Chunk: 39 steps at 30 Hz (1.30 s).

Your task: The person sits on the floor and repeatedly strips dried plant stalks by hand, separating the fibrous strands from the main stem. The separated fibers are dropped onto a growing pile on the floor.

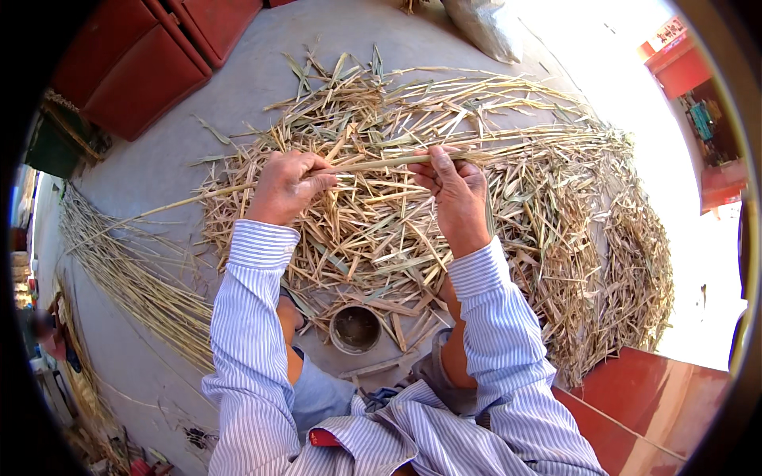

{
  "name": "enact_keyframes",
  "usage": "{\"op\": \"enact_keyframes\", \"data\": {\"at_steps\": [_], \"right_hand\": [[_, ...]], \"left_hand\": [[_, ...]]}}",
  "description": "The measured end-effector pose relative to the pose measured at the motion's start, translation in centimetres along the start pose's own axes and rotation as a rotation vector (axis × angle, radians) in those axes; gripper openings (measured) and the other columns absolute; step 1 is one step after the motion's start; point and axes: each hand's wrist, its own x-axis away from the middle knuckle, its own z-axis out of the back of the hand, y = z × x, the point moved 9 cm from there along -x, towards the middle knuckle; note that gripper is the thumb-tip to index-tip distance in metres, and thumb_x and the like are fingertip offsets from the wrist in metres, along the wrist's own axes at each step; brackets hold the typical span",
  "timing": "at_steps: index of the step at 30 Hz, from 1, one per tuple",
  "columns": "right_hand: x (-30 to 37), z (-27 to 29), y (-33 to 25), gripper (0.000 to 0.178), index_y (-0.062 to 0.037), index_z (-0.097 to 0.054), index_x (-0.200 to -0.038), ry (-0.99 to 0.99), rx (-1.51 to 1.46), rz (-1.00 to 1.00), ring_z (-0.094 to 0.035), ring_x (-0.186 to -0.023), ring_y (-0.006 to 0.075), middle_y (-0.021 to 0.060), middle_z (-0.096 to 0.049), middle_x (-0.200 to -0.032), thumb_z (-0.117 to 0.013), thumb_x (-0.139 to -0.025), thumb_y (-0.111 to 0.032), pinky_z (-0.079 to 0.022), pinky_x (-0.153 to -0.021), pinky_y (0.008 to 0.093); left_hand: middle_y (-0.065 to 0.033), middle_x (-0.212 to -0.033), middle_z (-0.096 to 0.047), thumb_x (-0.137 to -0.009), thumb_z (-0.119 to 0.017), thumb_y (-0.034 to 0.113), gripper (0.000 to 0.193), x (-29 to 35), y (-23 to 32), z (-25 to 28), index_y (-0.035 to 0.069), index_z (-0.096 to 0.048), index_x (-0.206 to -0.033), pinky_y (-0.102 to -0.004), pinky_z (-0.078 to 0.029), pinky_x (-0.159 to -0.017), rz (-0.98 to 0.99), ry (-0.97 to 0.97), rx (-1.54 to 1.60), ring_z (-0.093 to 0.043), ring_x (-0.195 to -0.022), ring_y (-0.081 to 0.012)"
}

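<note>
A long, thin dry stalk (373,165) stretches between my two hands, running on past the left one toward the lower left. My left hand (287,186) is closed around it, thumb and fingers pinching. On the other side my right hand (454,190) grips the same stalk between thumb and forefinger, with the other fingers curled in. Below both hands spreads a wide heap of straw-coloured stalk pieces and dry leaf sheaths (365,238). More long stalks and leaves (556,147) lie to the right of my right hand.
A bundle of slender peeled stalks (143,278) lies on the grey floor (238,103) at the left. Between my feet stands a small round container (355,329) with dark contents. Red padded seats (143,71) stand at the far left, a pale sack (484,28) at the back.
</note>
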Motion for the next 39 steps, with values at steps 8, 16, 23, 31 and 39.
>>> {"op": "enact_keyframes", "data": {"at_steps": [8, 16, 23, 31, 39], "right_hand": [[-0.6, 1.8, -2.3, 0.023, -0.0004, -0.063, -0.106, -0.002, 0.053, 0.061, -0.069, -0.087, 0.0176, 0.0104, -0.070, -0.098, -0.060, -0.096, -0.021, -0.057, -0.073, 0.0244], [0.2, -1.6, -0.1, 0.021, -0.0027, -0.061, -0.109, -0.150, 0.022, -0.008, -0.069, -0.091, 0.0211, 0.0131, -0.069, -0.103, -0.059, -0.097, -0.019, -0.058, -0.078, 0.0295], [1.1, -2.8, 1.6, 0.031, 0.0024, -0.059, -0.114, -0.074, 0.083, -0.086, -0.070, -0.089, 0.0207, 0.0135, -0.068, -0.104, -0.061, -0.096, -0.022, -0.058, -0.074, 0.0274], [0.6, -1.1, 1.2, 0.027, 0.0013, -0.055, -0.104, 0.040, 0.113, -0.062, -0.070, -0.082, 0.0197, 0.0138, -0.069, -0.096, -0.057, -0.098, -0.025, -0.056, -0.068, 0.0260], [0.6, 0.5, 3.0, 0.018, 0.0007, -0.054, -0.104, 0.119, 0.036, -0.143, -0.070, -0.084, 0.0220, 0.0152, -0.068, -0.099, -0.050, -0.099, -0.016, -0.058, -0.071, 0.0286]], "left_hand": [[-0.0094, -0.077, -0.066, -0.083, -0.074, 0.020, 0.023, 1.4, -6.0, 2.8, -0.001, -0.068, -0.090, -0.0305, -0.047, -0.066, 0.290, 0.149, 0.464, -0.059, -0.070, -0.0129], [-0.0120, -0.102, -0.066, -0.089, -0.060, 0.052, 0.052, 1.1, -1.1, 5.8, 0.004, -0.064, -0.106, -0.0406, -0.041, -0.091, -0.049, 0.479, -0.513, -0.059, -0.101, -0.0276], [-0.0104, -0.069, -0.064, -0.081, -0.072, 0.034, 0.030, -1.3, 3.4, -2.3, 0.004, -0.071, -0.085, -0.0399, -0.044, -0.064, -0.034, 0.104, 0.016, -0.060, -0.066, -0.0266], [-0.0048, -0.071, -0.066, -0.083, -0.075, 0.021, 0.022, -1.5, 2.0, -3.9, 0.000, -0.069, -0.089, -0.0274, -0.043, -0.057, 0.079, -0.034, 0.211, -0.056, -0.061, -0.0106], [-0.0048, -0.074, -0.067, -0.085, -0.076, 0.024, 0.024, -0.3, -5.8, -0.1, 0.003, -0.064, -0.086, -0.0231, -0.047, -0.059, 0.440, 0.400, 0.832, -0.059, -0.062, -0.0109]]}}
